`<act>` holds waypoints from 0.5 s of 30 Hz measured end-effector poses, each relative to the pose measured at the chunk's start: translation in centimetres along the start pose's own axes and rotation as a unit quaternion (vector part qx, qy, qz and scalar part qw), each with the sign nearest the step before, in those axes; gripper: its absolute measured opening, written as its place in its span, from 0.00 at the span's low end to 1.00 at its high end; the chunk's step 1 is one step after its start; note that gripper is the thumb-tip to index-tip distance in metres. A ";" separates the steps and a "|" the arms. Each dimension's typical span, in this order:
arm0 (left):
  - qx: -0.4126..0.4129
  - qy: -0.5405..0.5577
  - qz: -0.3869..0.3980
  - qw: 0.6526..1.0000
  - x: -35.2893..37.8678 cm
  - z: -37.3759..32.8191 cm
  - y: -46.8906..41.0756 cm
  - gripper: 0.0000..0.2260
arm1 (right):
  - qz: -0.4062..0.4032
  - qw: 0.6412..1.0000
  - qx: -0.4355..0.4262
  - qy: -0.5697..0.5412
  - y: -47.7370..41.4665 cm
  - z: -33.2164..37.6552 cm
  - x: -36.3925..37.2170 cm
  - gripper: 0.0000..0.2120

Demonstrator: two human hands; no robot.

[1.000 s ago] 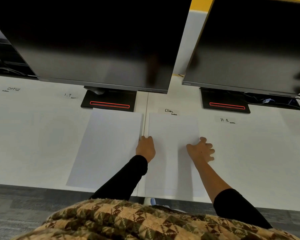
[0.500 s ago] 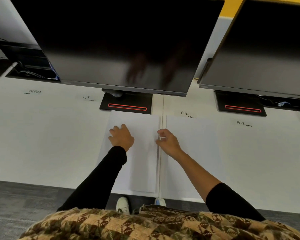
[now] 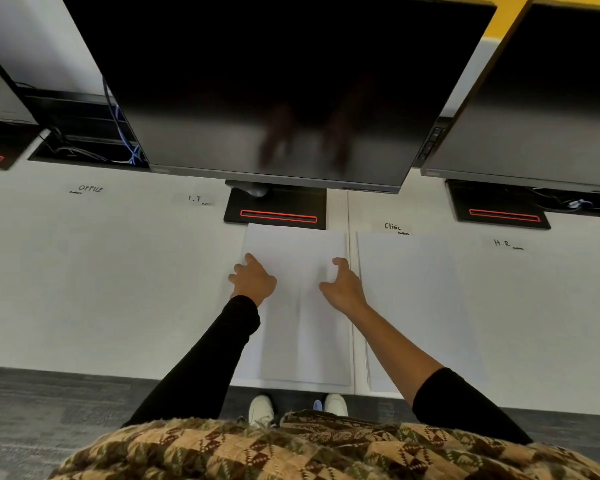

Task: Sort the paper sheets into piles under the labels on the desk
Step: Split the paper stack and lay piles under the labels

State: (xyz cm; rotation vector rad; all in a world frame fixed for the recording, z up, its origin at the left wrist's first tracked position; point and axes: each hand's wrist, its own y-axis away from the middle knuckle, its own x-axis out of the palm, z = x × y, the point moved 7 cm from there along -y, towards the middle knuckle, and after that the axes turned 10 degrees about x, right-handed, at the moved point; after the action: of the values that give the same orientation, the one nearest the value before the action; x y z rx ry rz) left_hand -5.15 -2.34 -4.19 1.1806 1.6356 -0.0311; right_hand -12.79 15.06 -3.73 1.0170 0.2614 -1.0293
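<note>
A pile of white paper sheets lies on the white desk in front of the middle monitor's base. My left hand rests on its upper left part with fingers spread. My right hand hovers or presses on its upper right edge, fingers curled and apart. A second paper pile lies to the right, under the Clinic label. Further handwritten labels read OFFICE, I.T and H.R.
A large dark monitor hangs over the desk on a black base with a red stripe. Another monitor stands at the right. Cables run behind at the left. The desk's front edge meets grey carpet; my shoes show below.
Both hands left the Clinic pile and moved to the left pile. My view shifted left, and the hands now spread wider over that pile.
</note>
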 end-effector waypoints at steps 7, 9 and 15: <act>0.019 0.037 -0.027 0.999 0.1 -0.2 0.2 0.30 | -0.088 0.992 0.008 -0.094 -0.1 0.7 -0.9 0.29; 0.016 0.045 -0.034 0.998 0.0 -0.1 0.4 0.31 | -0.087 0.989 0.006 -0.116 0.0 1.0 -0.4 0.25; 0.005 0.114 -0.036 0.993 -1.2 1.0 0.2 0.38 | -0.080 0.982 -0.029 -0.167 1.4 2.4 -0.3 0.16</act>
State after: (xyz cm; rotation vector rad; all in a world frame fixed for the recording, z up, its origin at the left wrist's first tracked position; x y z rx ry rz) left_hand -4.37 -3.56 -3.56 1.1656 1.8796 0.0498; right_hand -12.48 13.55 -1.45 0.7633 0.0970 -1.3130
